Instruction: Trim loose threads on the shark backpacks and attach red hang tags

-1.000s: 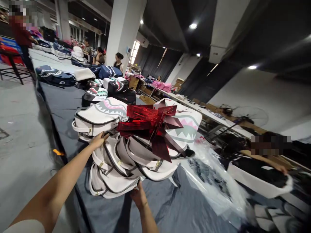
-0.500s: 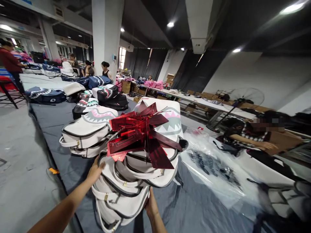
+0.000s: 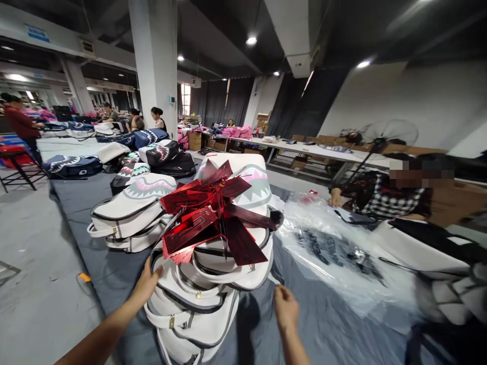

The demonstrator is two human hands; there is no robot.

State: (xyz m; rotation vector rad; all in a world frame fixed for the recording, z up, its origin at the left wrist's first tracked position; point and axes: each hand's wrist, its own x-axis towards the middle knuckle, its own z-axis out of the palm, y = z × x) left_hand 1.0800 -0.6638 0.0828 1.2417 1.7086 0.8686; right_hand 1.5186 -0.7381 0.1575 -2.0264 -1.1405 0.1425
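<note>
A stack of white backpacks [image 3: 198,324] with dark piping and gold zipper pulls stands before me. My left hand [image 3: 149,285] grips the left edge of an upper backpack, thumb on top and some fingers hidden. To the right of the stack, my right hand [image 3: 286,306] is closed in a pinch at the pale end of a dark strap [image 3: 277,276]. A bundle of shiny red strips [image 3: 213,213] lies on the top backpack [image 3: 254,177], which has a pink and grey shark-mouth print.
More white backpacks [image 3: 131,218] lie at the left, with dark ones [image 3: 72,166] farther back. Clear plastic bags [image 3: 327,248] spread across the grey-covered table [image 3: 304,339] at the right. A co-worker [image 3: 395,197] sits beyond them, near another white bag [image 3: 414,248].
My right hand has left the lower stack's side and moved right and up to the strap end. My left hand stays on the backpack edge. The view has shifted slightly.
</note>
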